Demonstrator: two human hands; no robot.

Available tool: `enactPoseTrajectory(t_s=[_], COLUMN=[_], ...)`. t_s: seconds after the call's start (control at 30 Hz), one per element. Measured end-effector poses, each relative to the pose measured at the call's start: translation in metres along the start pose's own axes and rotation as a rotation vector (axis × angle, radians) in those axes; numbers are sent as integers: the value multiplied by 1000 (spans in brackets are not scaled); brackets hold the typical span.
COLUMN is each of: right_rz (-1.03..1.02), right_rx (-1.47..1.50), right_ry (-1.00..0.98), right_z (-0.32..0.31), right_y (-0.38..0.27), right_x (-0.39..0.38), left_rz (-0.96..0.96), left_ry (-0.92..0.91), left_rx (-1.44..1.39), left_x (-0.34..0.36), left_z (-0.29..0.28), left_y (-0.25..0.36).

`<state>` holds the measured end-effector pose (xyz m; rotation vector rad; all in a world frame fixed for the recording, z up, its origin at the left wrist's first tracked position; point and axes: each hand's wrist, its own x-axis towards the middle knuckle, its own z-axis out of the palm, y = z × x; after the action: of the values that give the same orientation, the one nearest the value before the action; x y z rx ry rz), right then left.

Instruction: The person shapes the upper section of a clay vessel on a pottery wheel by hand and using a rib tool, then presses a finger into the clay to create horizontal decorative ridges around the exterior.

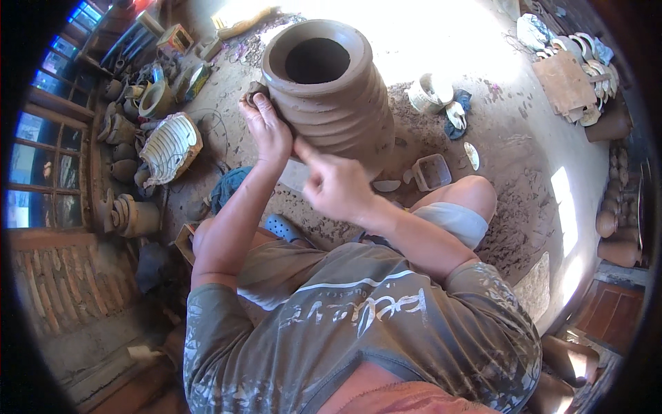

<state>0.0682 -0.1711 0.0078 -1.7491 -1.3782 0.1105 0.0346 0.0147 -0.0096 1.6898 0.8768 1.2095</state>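
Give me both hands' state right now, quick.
Left hand: closed on a small clay lump beside the clay pot.
Right hand: partly curled near the pot; whether it holds anything cannot be told.

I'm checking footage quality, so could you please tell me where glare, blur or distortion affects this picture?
Head view: glare washes out part of the floor beyond the clay pot; head view again: the right hand looks softly blurred, perhaps from motion; toward the head view's rim, fisheye distortion bends the window at left.

Ridged, smooth-rimmed clay pot [338, 114], matt cloth shirt [345, 307] and translucent plastic tub [433, 172]
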Motion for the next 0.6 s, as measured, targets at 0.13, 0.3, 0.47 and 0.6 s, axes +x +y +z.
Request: enactPoseTrajectory(t_s=[0.13, 0.3, 0.47, 0.6], right_rz=[-69, -262, -394, -376], right_rx=[19, -41, -130, -183], right_ry=[163, 294, 87, 72], right_z=[-9, -53, -67, -73], right_y=[-12, 7, 25, 32], right_x=[-3, 7, -13, -20], left_rz=[-2, 64, -435, -449], left_ry=[-19, -719, -1144, -1218], left_rx=[-171, -115, -181, -211], left_x=[7, -36, -62, -64], left_z=[-18, -60, -51, -43], left_y=[-3, 60, 53, 65])
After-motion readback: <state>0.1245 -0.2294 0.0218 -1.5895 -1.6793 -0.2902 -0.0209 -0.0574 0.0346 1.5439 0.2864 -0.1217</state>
